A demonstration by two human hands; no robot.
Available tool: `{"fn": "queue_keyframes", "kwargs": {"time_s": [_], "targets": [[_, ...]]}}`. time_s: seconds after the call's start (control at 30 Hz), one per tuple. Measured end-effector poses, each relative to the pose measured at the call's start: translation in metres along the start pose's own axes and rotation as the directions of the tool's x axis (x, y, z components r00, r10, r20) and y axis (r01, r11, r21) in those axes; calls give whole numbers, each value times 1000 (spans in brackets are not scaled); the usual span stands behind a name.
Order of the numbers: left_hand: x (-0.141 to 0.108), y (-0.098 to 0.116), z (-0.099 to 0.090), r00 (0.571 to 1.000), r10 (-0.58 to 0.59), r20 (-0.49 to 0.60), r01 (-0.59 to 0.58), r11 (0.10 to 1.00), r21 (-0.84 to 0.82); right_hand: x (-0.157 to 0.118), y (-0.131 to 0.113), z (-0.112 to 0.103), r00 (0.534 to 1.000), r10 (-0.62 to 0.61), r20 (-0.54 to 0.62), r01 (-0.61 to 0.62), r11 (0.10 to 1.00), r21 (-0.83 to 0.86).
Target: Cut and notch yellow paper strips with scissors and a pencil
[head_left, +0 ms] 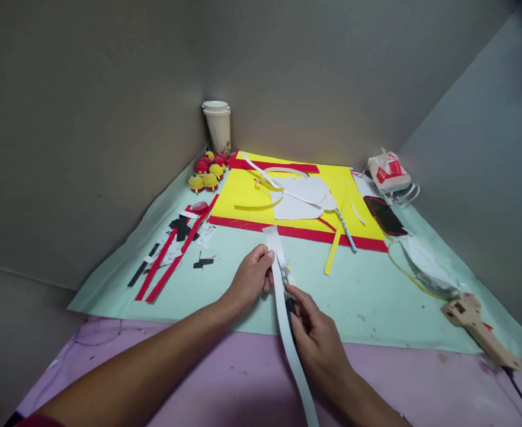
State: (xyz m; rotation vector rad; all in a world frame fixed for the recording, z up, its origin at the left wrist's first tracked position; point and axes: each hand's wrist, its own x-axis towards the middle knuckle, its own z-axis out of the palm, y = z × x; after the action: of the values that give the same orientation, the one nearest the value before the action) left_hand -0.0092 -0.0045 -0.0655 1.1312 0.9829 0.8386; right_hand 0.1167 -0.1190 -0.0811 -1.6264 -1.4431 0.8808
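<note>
Pinches a white strip (pixel 281 296), running from mid-frame to the bottom edge, in the left hand (pixel 249 277), and grips a partly hidden dark tool (pixel 291 309) in the right hand (pixel 317 332) just beside it.

Green sheet (pixel 376 302): open lane between right hand (pixel 320 338) and glue gun (pixel 483 329)
Red strips (pixel 167 277): obstacle, left
Cup (pixel 218 127): blocking back corner
</note>
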Motion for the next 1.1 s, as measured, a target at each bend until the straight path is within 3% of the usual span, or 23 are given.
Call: {"fn": "queue_keyframes", "kwargs": {"time_s": [1.1], "targets": [[-6,-1,5,999,-33,43,33,999,2,4,10,0,1000,-19,-7,19,1000,1]]}}
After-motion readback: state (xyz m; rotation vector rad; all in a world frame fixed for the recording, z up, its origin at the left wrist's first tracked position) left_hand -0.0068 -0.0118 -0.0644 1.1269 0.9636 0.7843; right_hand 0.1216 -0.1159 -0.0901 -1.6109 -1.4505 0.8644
